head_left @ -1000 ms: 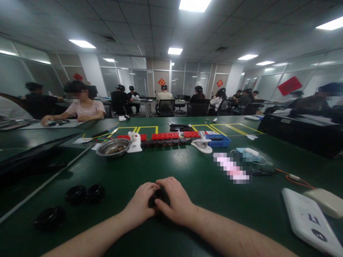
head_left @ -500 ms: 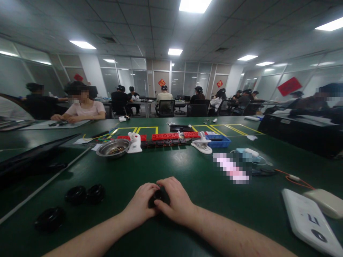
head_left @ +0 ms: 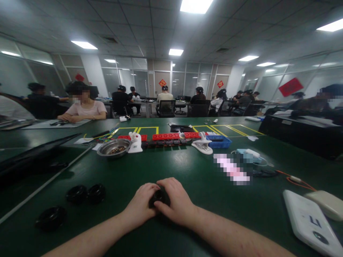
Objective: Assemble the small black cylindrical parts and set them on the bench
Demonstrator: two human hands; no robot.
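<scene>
We hold a small, dark, rounded piece with a glossy black surface [head_left: 158,195] low over the deep-green, smooth-topped table [head_left: 120,175], in front of our body. Our bare left hand [head_left: 142,201] curls around one side of it and our bare right hand [head_left: 177,201] wraps the other, its thumb lying across the near face. Both grip it, though most of its outline is hidden, and we can't make out whether it rests on the tabletop.

We judge it light and fairly stiff, perhaps hard plastic; its sheen suggests a slick surface, so fingertips alone may slide. It doesn't look fragile. Opposite sides of its outer wall seem the best hold, palms cupped round. Three shiny black ring-shaped pieces [head_left: 50,218] lie apart to our left.
</scene>
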